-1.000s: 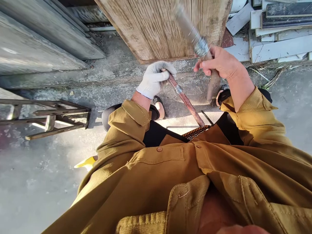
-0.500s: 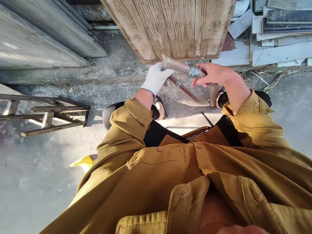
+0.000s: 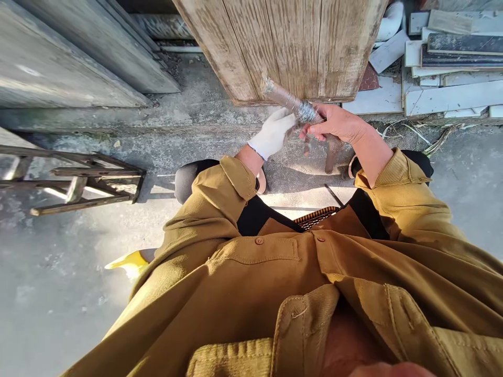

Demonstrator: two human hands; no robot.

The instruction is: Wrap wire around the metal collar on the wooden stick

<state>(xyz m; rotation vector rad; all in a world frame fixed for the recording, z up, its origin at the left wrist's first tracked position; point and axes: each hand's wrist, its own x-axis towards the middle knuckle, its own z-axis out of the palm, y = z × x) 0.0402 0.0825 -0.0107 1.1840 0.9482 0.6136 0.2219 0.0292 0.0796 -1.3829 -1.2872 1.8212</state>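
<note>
My right hand [image 3: 340,123], bare, is closed around a thick wooden stick [image 3: 281,94] with a frayed far end. Silvery wire [image 3: 306,111] is wound round the stick just beside my fingers. Below that hand, a brown wooden piece [image 3: 333,156] points down; how it joins the stick is hidden. My left hand [image 3: 274,132], in a white glove, is closed right under the wire winding. A thin reddish-brown rod [image 3: 306,146] sticks out past its fingers, foreshortened and blurred by motion.
A weathered wooden panel [image 3: 294,47] stands just ahead. White and dark boards [image 3: 451,97] are piled at the right, with a white pipe [image 3: 391,22] behind. A wooden ladder-like frame [image 3: 78,188] lies left. Something yellow [image 3: 128,263] is on the concrete floor beside me.
My gloved left hand has moved right, closer to the wire winding. The rod has swung and now shows much shorter. The stick tilts more steeply, its frayed end farther up.
</note>
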